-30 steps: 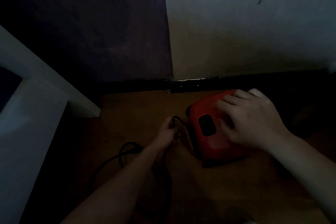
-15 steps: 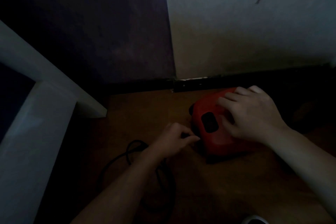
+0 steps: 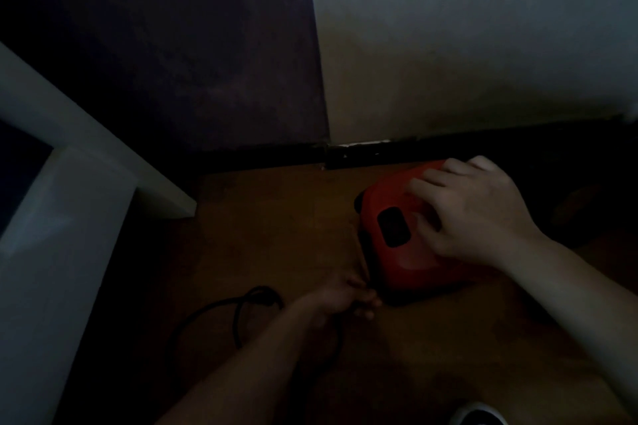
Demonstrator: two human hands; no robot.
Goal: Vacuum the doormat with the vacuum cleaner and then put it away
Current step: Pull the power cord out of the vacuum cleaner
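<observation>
- Two bare forearms reach forward over the wooden floor (image 3: 276,235).
- Right hand (image 3: 473,214) lies palm-down, fingers spread, on the red vacuum cleaner (image 3: 407,252) at 2 o'clock.
- Left hand (image 3: 345,297), fingers pinched on the black cord (image 3: 214,312), sits at the cleaner's 7 o'clock corner.

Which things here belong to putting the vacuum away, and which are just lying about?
Part of the job:
- red plastic vacuum cleaner body, under the right hand
- black power cord, pinched by the left hand

Lying about:
- white furniture frame
- dark skirting board
</observation>
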